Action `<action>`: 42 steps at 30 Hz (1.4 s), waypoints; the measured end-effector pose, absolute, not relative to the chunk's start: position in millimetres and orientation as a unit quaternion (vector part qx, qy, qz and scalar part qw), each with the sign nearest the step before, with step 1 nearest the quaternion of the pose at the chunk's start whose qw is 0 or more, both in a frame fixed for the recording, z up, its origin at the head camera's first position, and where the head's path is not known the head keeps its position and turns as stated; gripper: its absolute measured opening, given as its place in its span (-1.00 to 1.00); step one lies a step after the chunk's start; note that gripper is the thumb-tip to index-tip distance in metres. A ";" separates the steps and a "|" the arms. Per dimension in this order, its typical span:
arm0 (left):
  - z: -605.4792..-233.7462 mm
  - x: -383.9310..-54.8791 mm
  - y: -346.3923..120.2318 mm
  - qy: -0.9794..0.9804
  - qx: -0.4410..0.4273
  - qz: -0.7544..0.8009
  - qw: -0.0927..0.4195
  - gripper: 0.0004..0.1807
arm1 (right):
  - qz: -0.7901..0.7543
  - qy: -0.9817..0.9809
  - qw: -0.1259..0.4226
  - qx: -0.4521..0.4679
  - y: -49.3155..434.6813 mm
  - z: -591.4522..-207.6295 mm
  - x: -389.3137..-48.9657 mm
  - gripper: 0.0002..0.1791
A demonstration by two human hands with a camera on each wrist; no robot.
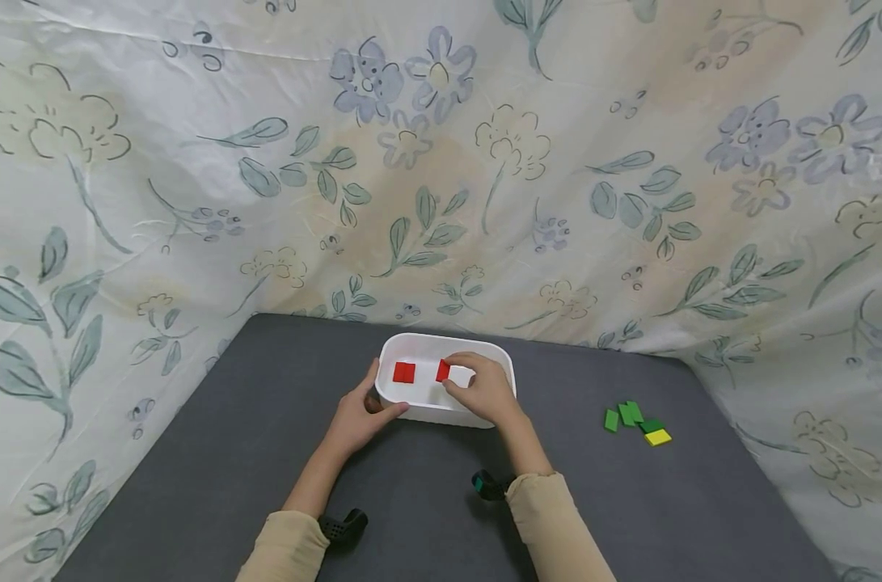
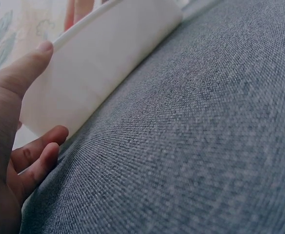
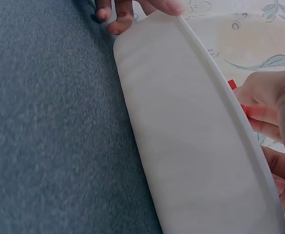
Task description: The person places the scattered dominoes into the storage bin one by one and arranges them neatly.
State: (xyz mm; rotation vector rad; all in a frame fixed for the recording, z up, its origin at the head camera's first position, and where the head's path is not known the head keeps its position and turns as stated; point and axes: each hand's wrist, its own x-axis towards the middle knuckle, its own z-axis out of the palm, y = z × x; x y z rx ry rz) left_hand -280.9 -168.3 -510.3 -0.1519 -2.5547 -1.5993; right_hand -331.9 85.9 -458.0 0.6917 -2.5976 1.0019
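Observation:
A white plastic tub (image 1: 441, 416) with rounded corners stands on the dark grey tabletop. At its left end my left hand (image 1: 356, 416) grips the wall, and the thumb lies on the near rim in the left wrist view. My right hand (image 1: 487, 390) is over the right half of the tub. Between its thumb and fingertips it pinches a red tile (image 1: 443, 371), partly hidden by the fingers. Inside the tub, on the left side of the floor, lies a red square (image 1: 403, 373). The tub's wall (image 3: 181, 117) hides most of the inside in the right wrist view.
To the right on the table lie several green tiles (image 1: 611, 420) and one yellow tile (image 1: 658, 437), close together. A floral cloth (image 1: 426, 202) hangs behind the table and along its sides. Black wrist devices (image 1: 343, 526) sit by both beige sleeves.

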 end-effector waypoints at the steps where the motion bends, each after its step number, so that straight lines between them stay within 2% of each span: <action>1: -510.5 -280.8 -168.7 -0.844 -0.054 -0.530 0.063 0.17 | 0.344 -0.898 0.136 0.238 84.2 -457.8 -332.0 -0.67; 24: -511.9 -275.4 -177.3 -0.843 -0.061 -0.533 0.048 0.17 | 0.306 -0.923 0.093 0.214 60.5 -458.6 -340.0 -0.67; 42: -511.4 -269.3 -178.8 -0.844 -0.066 -0.530 0.055 0.17 | 0.257 -0.946 0.014 0.199 45.8 -463.9 -352.8 -0.64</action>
